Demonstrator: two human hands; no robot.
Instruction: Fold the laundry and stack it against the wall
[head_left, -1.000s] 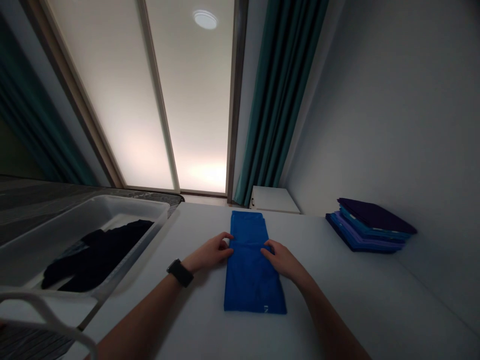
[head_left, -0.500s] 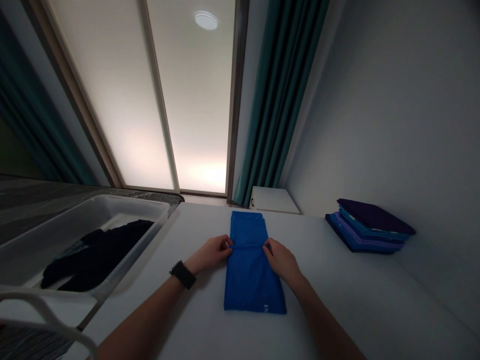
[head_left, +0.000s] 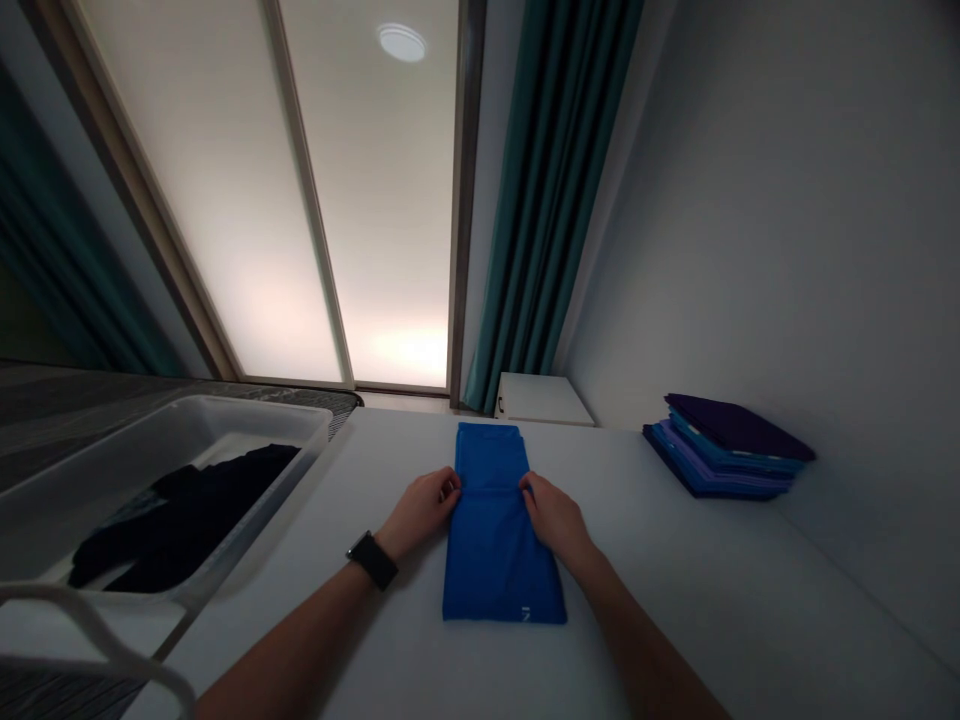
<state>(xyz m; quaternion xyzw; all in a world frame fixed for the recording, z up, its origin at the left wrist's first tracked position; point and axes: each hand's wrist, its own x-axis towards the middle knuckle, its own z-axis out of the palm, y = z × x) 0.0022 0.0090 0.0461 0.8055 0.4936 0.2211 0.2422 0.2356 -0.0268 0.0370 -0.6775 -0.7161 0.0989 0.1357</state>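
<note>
A folded blue garment [head_left: 495, 550] lies lengthwise on the white table in front of me, a crease running across its middle and small white lettering near its lower right corner. My left hand [head_left: 421, 510], with a dark watch on the wrist, has its fingers curled in a pinch at the left edge, level with the crease. On the opposite edge, my right hand [head_left: 556, 518] pinches the cloth at the same height. Both hands rest low, close to the tabletop.
To the left stands a translucent plastic bin [head_left: 247, 405] with dark clothes [head_left: 187, 515] inside. A stack of folded blue and purple clothes [head_left: 727, 450] sits at the right by the wall. Beyond the white table [head_left: 390, 660] is a white cabinet [head_left: 544, 398]. A pale curved bar [head_left: 97, 630] crosses the lower left.
The view has shifted slightly, moving the whole scene a little to the left. Both hands stay at the garment's side edges, with the cloth at the crease lying slightly flatter.
</note>
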